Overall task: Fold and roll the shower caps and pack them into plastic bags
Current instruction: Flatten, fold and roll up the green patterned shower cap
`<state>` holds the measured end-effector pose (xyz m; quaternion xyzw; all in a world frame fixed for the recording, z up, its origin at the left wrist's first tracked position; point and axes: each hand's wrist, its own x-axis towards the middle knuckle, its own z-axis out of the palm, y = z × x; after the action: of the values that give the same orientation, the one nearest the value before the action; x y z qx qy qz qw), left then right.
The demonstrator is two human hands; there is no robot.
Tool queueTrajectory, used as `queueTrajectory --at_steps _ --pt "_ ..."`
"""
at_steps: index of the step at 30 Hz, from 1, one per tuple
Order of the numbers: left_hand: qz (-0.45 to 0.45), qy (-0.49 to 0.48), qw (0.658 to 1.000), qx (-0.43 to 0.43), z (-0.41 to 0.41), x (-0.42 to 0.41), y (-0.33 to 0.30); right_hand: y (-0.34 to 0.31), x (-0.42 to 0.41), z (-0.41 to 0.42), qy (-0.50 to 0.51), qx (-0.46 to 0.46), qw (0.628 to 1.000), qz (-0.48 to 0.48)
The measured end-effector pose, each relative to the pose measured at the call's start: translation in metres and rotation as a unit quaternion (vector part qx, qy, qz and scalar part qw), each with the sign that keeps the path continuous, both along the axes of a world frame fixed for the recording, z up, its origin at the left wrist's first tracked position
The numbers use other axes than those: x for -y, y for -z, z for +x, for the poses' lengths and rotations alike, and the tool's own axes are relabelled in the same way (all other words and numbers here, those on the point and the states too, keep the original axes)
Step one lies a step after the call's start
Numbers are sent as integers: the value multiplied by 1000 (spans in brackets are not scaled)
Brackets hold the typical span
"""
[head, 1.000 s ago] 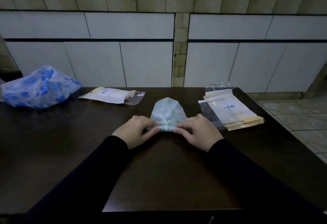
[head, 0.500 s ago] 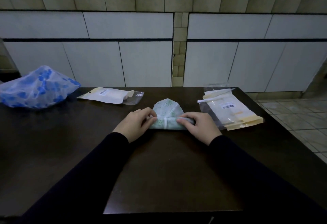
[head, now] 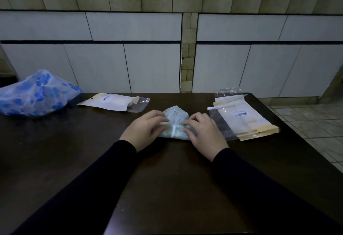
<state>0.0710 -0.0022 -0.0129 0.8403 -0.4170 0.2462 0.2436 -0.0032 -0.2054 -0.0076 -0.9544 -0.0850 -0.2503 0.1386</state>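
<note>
Beside barcode-labelled bags (head: 243, 121), both hands' fingers (head: 191, 121) pinch the half-rolled shower cap (head: 175, 123).

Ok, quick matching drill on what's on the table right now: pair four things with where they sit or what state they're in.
Things:
1. green-print shower cap
2. blue-print shower cap
3. filled bag
4. stack of empty bags

Places or states:
A. far left edge of the table, loose and puffed up
B. far right, beside the right hand
C. centre, partly rolled, under both the left hand and the right
D. back of the table, left of centre, lying flat

Pairs: 1-C, 2-A, 3-D, 4-B
</note>
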Motion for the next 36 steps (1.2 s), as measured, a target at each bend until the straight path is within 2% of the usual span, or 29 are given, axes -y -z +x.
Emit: queueTrajectory --at_steps 2,4,6,9,12,20,25,29,32,36 --pt "61 38 997 12 -5 3 2 1 -1 1 -30 8 999 -20" --pt "121 42 991 -38 -6 4 4 -1 -2 0 -38 -2 998 -46" --pt "142 37 985 -85 -3 2 6 -1 -3 -4 -44 -18 996 -78" --pt "133 44 983 -118 0 -2 4 -1 -10 -9 -36 -79 989 -123" --pt "121 45 982 -138 -1 -5 5 -2 -13 -10 -23 -108 986 -128" --pt "110 -16 978 -174 2 -19 1 -9 3 -5 -16 -180 982 -52" --pt "92 -18 991 -98 -3 -16 4 -11 5 -7 -2 -168 981 -100" --pt "85 24 995 -35 -8 -17 4 -12 8 -15 -21 -139 989 -57" --pt "75 31 995 -54 -13 -14 0 -15 10 -18 -19 -125 991 -32" --pt "31 -8 988 -150 -14 -9 -5 -17 6 -16 2 -115 993 4"
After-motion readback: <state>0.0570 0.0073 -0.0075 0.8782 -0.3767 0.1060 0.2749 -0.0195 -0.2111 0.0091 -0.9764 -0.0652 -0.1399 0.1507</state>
